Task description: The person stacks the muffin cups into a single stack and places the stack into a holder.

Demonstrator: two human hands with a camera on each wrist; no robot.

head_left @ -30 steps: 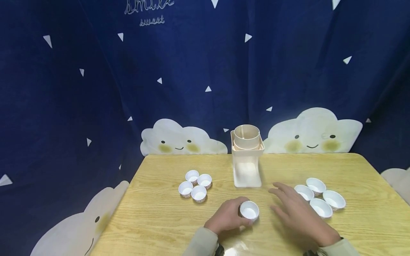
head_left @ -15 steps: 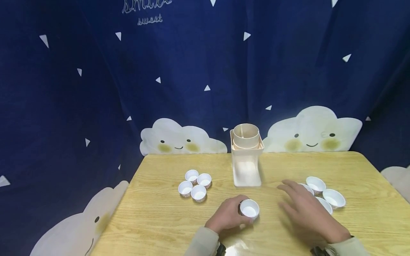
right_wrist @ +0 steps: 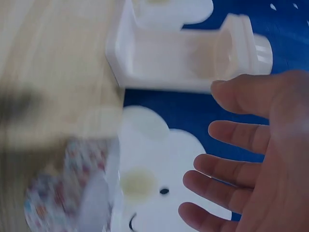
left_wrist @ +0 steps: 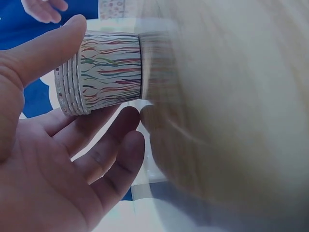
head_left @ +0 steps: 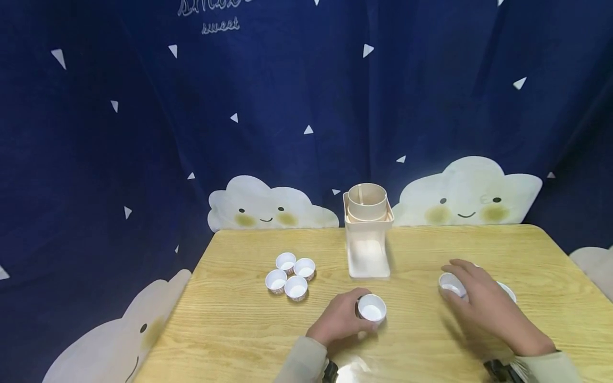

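Observation:
My left hand holds a stack of nested paper baking cups upright on the table, thumb on one side and fingers on the other. Their outside is white with wavy coloured lines, and several rims show at the mouth. My right hand is over the right-hand group of cups, its fingers apart in the right wrist view. A white cup shows between its thumb and forefinger; contact cannot be told. Flower-patterned cups appear blurred in the right wrist view. The hand hides most of that group.
A cream plastic stand with a round cylinder on top is at the table's back middle. Several white cups stand close together left of it. A dark blue curtain hangs behind the wooden table.
My right hand has moved right, away from the left hand, and now covers most of the right-hand cups. The left hand keeps its hold on the stack in the same place.

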